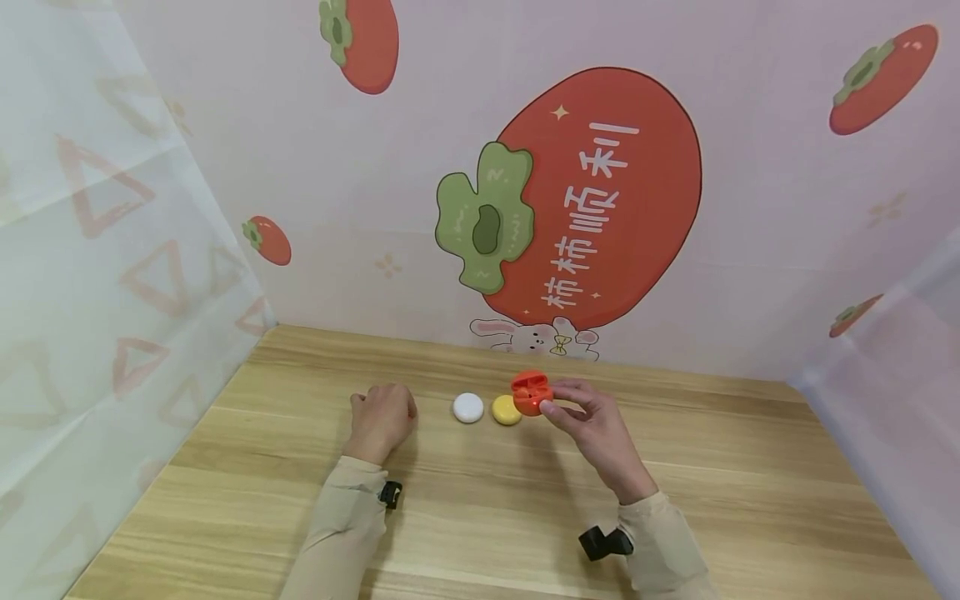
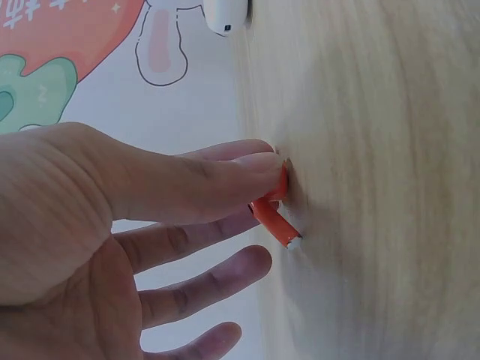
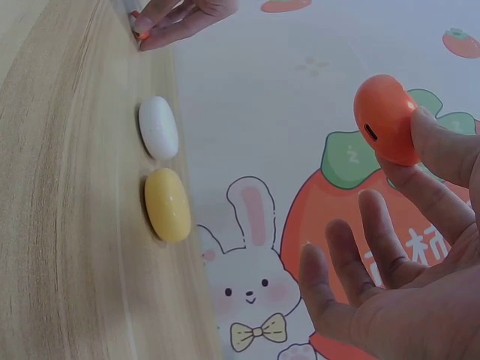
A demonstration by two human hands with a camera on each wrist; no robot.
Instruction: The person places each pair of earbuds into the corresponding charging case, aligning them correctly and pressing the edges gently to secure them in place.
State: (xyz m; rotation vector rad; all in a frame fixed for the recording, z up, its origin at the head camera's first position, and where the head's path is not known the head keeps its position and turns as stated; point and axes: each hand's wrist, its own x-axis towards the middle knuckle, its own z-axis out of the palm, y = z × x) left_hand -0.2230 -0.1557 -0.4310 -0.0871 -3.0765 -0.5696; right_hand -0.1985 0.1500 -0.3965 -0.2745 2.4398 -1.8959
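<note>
An orange earbud (image 2: 274,222) with a short stem is pinched between the thumb and fingertips of my left hand (image 1: 381,421), low at the tabletop. In the head view my own fingers hide it. My right hand (image 1: 600,429) holds an orange earbud case (image 1: 531,394) by its edge above the table, its lid raised; whether a bud sits inside is too small to tell. From the right wrist view, the rounded orange case (image 3: 384,120) shows a dark port slot, with the thumb on one side and the other fingers spread.
A white rounded case (image 1: 468,407) and a yellow rounded case (image 1: 507,410) lie side by side on the wooden table (image 1: 465,525), between my hands. Behind them rises a backdrop (image 1: 360,283) printed with persimmons and a rabbit. Patterned sheets hang at left and right.
</note>
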